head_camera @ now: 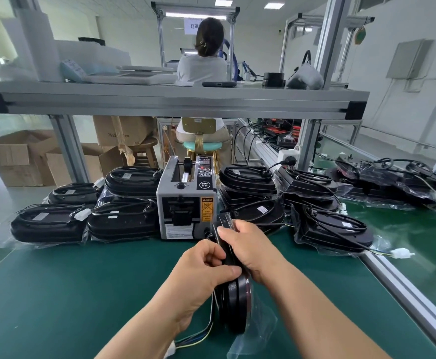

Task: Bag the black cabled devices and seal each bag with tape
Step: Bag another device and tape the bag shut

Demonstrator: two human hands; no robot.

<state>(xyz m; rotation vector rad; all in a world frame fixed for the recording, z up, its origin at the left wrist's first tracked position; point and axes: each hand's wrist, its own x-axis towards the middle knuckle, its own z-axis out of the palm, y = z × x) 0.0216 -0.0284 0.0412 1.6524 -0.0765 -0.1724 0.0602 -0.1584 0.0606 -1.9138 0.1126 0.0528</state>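
Both my hands hold one black cabled device (233,304) on its edge above the green mat (82,294), just in front of the tape dispenser (185,200). My left hand (206,268) grips its left side with curled fingers. My right hand (248,244) grips its upper right edge, with the thumb on top. A clear plastic bag (253,330) hangs loosely around the device's lower part. Its coloured wires and white connector (171,352) trail out at the bottom left.
Bagged black devices are stacked left of the dispenser (82,211) and right of it (312,203), with more at the far right (398,180). An aluminium shelf (172,102) spans overhead. A person (204,60) sits beyond, back turned. Cardboard boxes (30,156) stand on the floor.
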